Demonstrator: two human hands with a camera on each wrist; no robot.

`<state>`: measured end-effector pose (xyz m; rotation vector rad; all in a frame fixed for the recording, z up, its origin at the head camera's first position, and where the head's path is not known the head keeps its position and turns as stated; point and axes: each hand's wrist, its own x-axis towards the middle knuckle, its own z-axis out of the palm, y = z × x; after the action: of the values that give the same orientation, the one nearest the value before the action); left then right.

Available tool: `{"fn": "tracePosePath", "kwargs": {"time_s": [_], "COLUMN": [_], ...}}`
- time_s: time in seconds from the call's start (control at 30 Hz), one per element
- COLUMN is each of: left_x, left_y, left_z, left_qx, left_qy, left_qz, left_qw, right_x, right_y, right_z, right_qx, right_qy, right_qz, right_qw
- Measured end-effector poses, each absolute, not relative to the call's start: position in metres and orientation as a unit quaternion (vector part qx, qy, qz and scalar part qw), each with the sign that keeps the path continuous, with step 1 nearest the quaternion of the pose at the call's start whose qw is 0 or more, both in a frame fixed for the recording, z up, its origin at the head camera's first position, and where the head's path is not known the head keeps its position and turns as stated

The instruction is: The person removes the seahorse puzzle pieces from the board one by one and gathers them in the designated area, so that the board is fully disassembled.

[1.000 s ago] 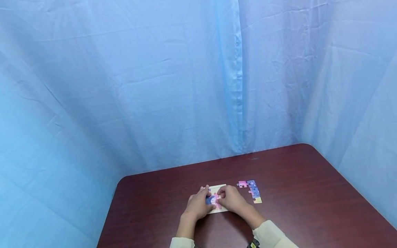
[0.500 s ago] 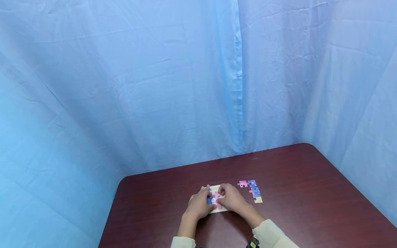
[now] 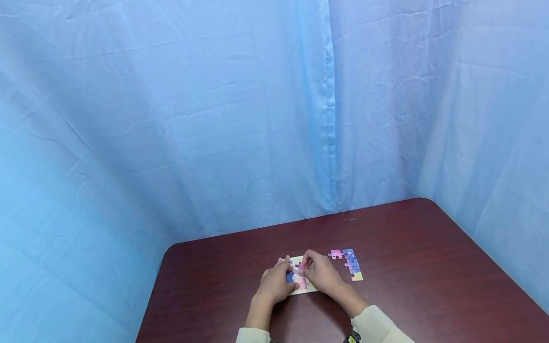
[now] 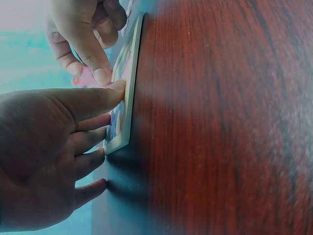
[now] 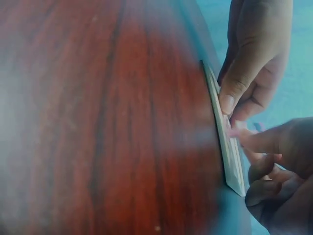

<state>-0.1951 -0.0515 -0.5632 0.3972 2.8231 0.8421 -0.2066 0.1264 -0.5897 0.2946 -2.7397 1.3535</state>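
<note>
A small jigsaw puzzle board (image 3: 297,258) with a cream rim lies on the table between my hands. My left hand (image 3: 274,284) rests over its left side, fingers fairly straight. In the left wrist view the left thumb (image 4: 105,99) presses on the board's near part. With thumb and forefinger, my right hand (image 3: 322,274) pinches a pink puzzle piece (image 4: 87,78) above the board. That piece looks tilted, and the fingers partly cover it. Pink and blue pieces lie in the board, some hidden under the left hand.
Several loose puzzle pieces (image 3: 352,265), blue, pink and yellow, lie in a bent row right of the board. The dark red wooden table (image 3: 214,281) has a rounded far edge, with a blue curtain (image 3: 257,119) behind it and at both sides.
My right fingers have shifted slightly away from me and upward, and the pink piece at them now looks tilted. The left hand and the loose pieces stay nearly where they were.
</note>
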Motion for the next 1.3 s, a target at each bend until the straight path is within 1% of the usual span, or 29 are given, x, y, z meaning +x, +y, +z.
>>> {"fn": "tracePosePath", "kwargs": {"time_s": [0.13, 0.5, 1.0, 1.3], "left_x": [-0.196, -0.198, -0.195, -0.194], "left_y": [-0.052, -0.051, -0.052, -0.054], "left_z": [-0.564, -0.568, -0.566, -0.565], "left_qx": [0.132, 0.126, 0.127, 0.134], "left_qy": [0.948, 0.945, 0.948, 0.944], "left_qz": [0.277, 0.287, 0.277, 0.287], "left_qw": [0.084, 0.091, 0.093, 0.091], "right_x": [-0.208, -0.211, -0.209, -0.208], "right_y": [0.126, 0.133, 0.153, 0.166], "right_z": [-0.589, -0.587, -0.588, -0.586], "right_qx": [0.086, 0.069, 0.033, 0.029], "right_qy": [-0.896, -0.893, -0.877, -0.854], "right_qz": [0.432, 0.443, 0.478, 0.519], "right_qw": [0.045, 0.04, 0.026, 0.014]}}
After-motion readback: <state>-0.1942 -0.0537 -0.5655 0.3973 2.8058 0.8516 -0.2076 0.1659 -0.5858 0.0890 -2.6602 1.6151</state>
